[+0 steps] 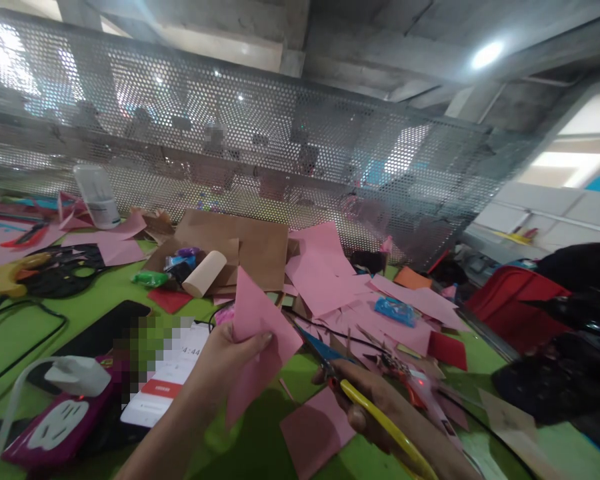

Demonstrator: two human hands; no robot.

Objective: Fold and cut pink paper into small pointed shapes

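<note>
While left hand aslant in pinch on pink paper, right hand around scissors.

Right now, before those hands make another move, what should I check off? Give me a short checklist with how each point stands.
1. Left hand gripping the pink sheet: ok, thumb on its face.
2. Right hand holding the yellow-handled scissors: ok.
3. Left thumb and fingers away from the blades: ok, a visible gap between them.
4. Blades touching the held sheet: cannot tell; their tips are close to its right-hand edge.
5. Area around the scissors free of clutter: not ok; loose pink paper and a black cable lie close by.
6. White adapter seated in the purple power strip: cannot tell.
</note>
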